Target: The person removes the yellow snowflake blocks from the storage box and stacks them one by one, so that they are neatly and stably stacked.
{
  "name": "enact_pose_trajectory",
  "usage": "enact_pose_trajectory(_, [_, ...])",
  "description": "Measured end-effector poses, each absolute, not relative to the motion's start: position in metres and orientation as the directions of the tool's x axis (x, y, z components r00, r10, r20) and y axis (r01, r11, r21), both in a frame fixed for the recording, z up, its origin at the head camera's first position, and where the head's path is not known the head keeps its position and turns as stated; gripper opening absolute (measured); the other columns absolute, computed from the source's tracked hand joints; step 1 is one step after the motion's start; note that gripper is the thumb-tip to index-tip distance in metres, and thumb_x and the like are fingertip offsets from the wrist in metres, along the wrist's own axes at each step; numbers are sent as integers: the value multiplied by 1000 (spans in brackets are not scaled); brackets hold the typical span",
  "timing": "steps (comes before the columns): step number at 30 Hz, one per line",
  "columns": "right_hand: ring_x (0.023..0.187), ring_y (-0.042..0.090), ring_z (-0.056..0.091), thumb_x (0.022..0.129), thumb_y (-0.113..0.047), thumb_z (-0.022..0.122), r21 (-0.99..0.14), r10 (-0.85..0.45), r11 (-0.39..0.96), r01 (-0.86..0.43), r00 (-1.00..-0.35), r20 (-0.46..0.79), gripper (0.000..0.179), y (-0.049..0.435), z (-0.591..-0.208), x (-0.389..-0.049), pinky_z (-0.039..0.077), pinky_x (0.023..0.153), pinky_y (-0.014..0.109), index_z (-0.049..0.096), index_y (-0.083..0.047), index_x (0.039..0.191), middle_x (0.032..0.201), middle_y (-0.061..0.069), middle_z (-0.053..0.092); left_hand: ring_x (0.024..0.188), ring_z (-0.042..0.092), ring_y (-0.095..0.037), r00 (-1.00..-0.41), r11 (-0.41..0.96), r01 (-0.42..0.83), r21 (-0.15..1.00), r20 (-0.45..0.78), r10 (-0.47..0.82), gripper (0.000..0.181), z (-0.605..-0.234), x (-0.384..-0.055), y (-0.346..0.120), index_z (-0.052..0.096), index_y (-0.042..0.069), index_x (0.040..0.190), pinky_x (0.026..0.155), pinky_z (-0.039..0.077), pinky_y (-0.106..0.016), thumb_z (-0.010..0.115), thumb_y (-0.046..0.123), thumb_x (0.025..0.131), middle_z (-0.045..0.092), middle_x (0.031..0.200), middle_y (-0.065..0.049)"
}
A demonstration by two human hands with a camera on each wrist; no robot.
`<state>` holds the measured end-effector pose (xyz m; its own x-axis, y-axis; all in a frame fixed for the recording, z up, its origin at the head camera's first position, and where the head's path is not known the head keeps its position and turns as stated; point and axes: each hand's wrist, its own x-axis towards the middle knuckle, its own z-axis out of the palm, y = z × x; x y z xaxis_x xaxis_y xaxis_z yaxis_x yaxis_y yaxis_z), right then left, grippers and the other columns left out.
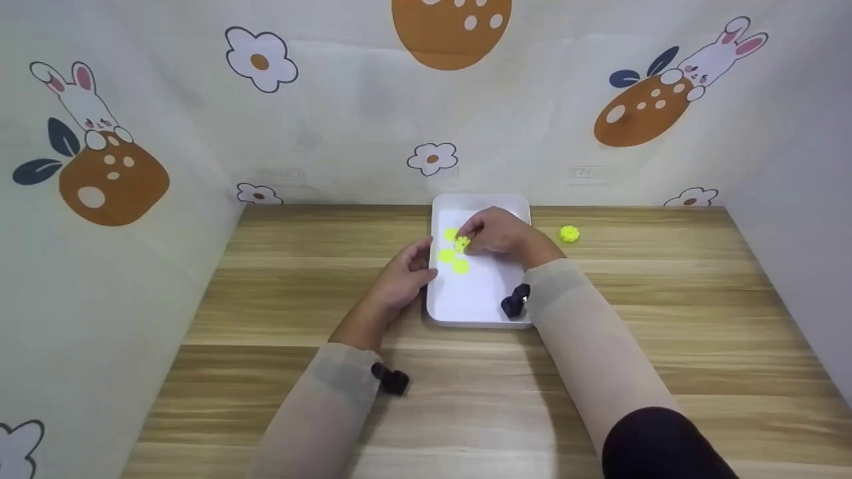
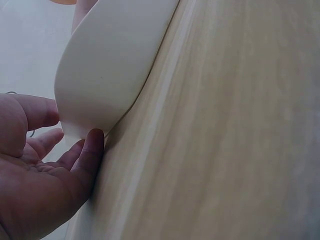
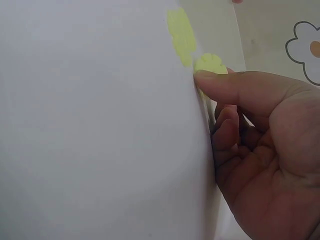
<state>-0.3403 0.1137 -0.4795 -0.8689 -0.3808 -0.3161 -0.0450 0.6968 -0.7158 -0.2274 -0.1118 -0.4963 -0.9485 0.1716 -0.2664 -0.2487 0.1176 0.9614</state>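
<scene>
My right hand [image 1: 496,233] pinches a small yellow flower-shaped piece [image 1: 462,245] between thumb and fingers, over the white tray [image 1: 476,303]. In the right wrist view the piece [image 3: 211,64] shows its scalloped edge above the thumb. Three flat yellow pieces lie in the tray near its left side, one of them a yellow piece [image 1: 460,266] closest to me. At the tray's left edge my left hand [image 1: 403,273] holds on, thumb at the rim. The left wrist view shows its curled fingers [image 2: 92,145] against the tray's outer wall [image 2: 110,60].
Another yellow flower-shaped piece [image 1: 569,234] lies on the wooden table [image 1: 266,293], right of the tray. A patterned cloth wall [image 1: 346,120] stands right behind the tray's far end. Black wrist devices sit on both sleeves.
</scene>
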Motion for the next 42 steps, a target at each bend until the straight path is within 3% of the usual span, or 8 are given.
enact_pose_trajectory(4, [97, 18, 59, 93, -15, 78, -736, -381, 675, -48, -877, -292, 23, 117, -482, -341, 49, 83, 27, 82, -16, 116, 105, 1, 73, 160, 40, -29, -949, 113, -243, 963, -260, 176, 67, -496, -227, -111, 40, 16, 165, 130, 39, -45, 62, 3, 104, 41, 171, -12])
enact_pose_trajectory(7, [95, 18, 59, 97, -18, 74, -786, -349, 618, 24, -887, -302, 21, 120, -481, -341, 50, 79, 27, 82, -16, 116, 104, 1, 72, 159, 41, -29, -950, 127, -247, 961, -266, 165, 67, -495, -226, -110, 41, 17, 165, 129, 40, -45, 63, 4, 103, 42, 171, -11])
enact_pose_trajectory(13, [88, 19, 62, 102, -21, 71, -882, -297, 436, 182, -896, -331, 23, 125, -473, -341, 55, 79, 27, 80, -12, 121, 96, 2, 68, 154, 47, -28, -950, 143, -248, 958, -269, 156, 66, -495, -227, -108, 43, 19, 164, 127, 44, -44, 64, 4, 103, 47, 167, -9])
enact_pose_trajectory(21, [85, 15, 69, 103, -18, 72, -955, -221, 142, 262, -932, -289, 25, 136, -440, -336, 64, 78, 22, 75, -7, 125, 106, 6, 74, 151, 49, -28, -953, 141, -243, 960, -263, 152, 66, -496, -225, -108, 43, 18, 164, 126, 46, -43, 64, 4, 103, 49, 164, -9])
enact_pose_trajectory(30, [80, 13, 72, 103, -12, 72, -966, -186, -127, 225, -962, -199, 26, 172, -425, -308, 65, 75, 20, 73, -1, 126, 101, 6, 75, 151, 48, -27, -949, 128, -257, 958, -275, 153, 66, -495, -225, -112, 42, 19, 164, 126, 45, -43, 64, 4, 103, 48, 164, -8])
enact_pose_trajectory(42, [82, 12, 73, 102, -16, 74, -955, -57, -213, 206, -979, -198, 24, 229, -440, -298, 65, 77, 21, 75, -5, 124, 102, 3, 76, 153, 47, -25, -944, 139, -278, 950, -297, 145, 65, -496, -227, -111, 44, 21, 164, 128, 43, -42, 64, 5, 104, 49, 164, -6])
